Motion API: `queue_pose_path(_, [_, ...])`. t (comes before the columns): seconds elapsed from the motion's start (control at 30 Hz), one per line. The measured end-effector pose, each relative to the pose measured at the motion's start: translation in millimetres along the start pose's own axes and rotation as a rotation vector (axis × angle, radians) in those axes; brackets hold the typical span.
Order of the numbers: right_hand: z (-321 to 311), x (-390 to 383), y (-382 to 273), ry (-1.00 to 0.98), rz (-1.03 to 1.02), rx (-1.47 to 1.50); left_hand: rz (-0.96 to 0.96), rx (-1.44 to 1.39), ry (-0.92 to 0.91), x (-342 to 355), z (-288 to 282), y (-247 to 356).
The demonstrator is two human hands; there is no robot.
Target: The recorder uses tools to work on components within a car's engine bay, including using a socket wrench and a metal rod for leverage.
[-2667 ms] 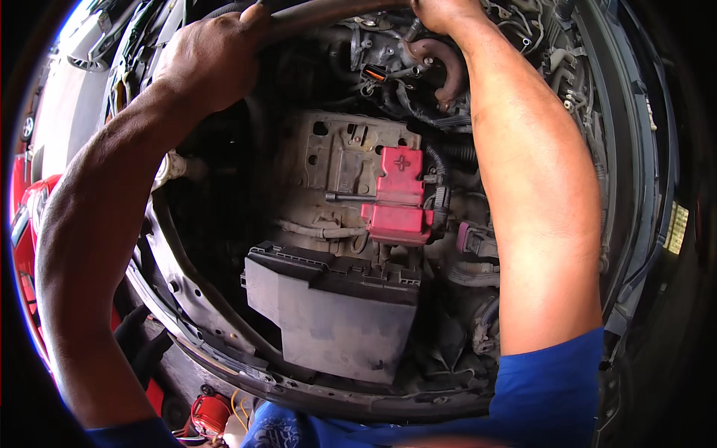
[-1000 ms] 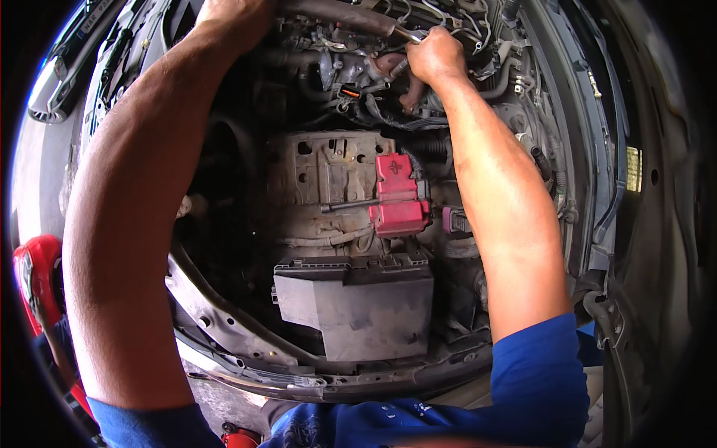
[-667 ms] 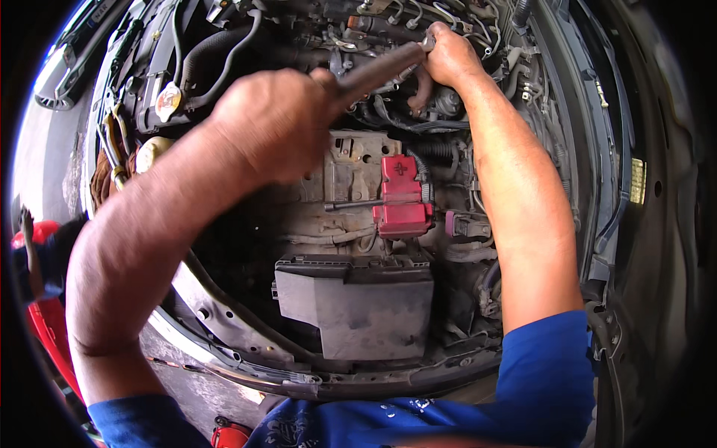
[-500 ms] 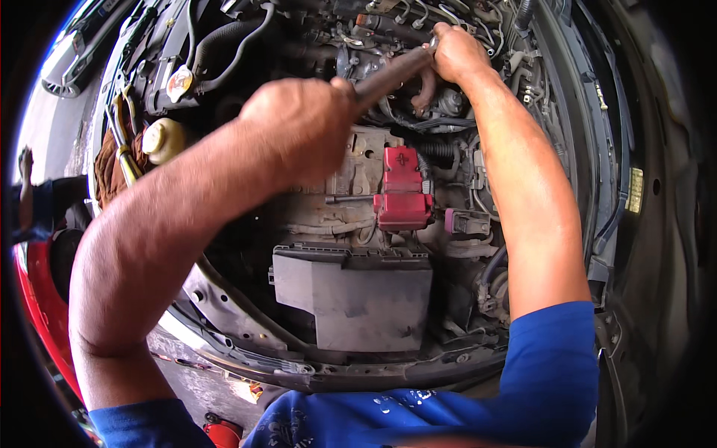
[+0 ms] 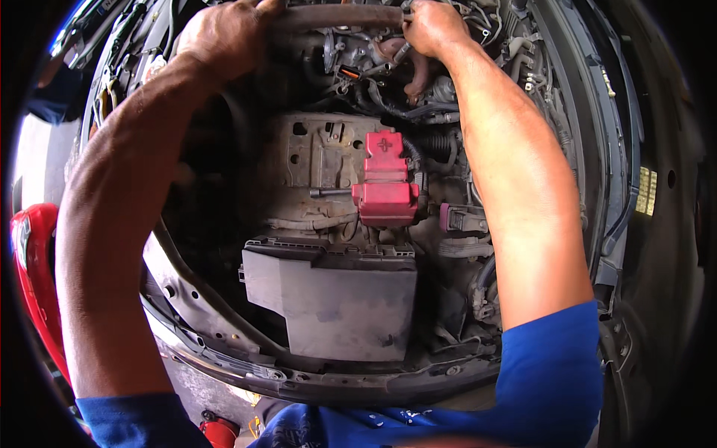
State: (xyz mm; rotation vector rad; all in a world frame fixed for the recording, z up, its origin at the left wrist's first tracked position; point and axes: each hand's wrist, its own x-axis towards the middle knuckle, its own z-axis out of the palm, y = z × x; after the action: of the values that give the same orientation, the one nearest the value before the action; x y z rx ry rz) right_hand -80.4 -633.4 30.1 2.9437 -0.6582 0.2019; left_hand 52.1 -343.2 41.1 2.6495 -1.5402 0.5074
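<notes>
Across the top of the view lies a long brown metal bar [image 5: 340,16], nearly level, over the engine. My left hand [image 5: 224,39] is closed around its left end. At its right end my right hand [image 5: 437,30] is closed over the head, which the fingers partly hide. A short metal shank [image 5: 402,54] shows just below that hand, among the engine parts. A rusty curved pipe [image 5: 418,75] runs down below my right hand. What the tool is seated on cannot be seen.
A red terminal cover [image 5: 387,203] sits beside a dusty metal tray [image 5: 317,153]. Nearer me is a black fuse box lid [image 5: 347,306]. The bay's front edge curves along the left and bottom. At the far left are a red car part [image 5: 33,246] and a person in dark clothing [image 5: 60,95].
My left hand has swung up and left with the bar, which has turned from slanting to nearly level. My right hand stays at the bar's head. The view has shifted slightly.
</notes>
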Motion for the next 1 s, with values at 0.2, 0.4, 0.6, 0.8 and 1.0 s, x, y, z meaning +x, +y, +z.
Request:
queue_pose_path(0.2, [-43, -4, -27, -0.3, 0.196, 0.115, -0.105, 0.058, -0.145, 6, -24, 14])
queue_pose_path(0.4, [-43, -7, -36, -0.237, 0.22, 0.106, -0.054, 0.067, -0.153, 8, -20, 5])
queue_pose_path(0.6, [-42, -12, -35, -0.227, 0.237, 0.118, -0.082, 0.044, -0.216, 9, -27, 16])
queue_pose_path(0.8, [-55, -7, -51, -0.35, 0.319, 0.178, -0.002, 0.042, -0.122, 12, -9, -13])
queue_pose_path(1.0, [10, 13, 8, -0.045, -0.065, 0.07, -0.096, -0.082, -0.215, -4, -4, 4])
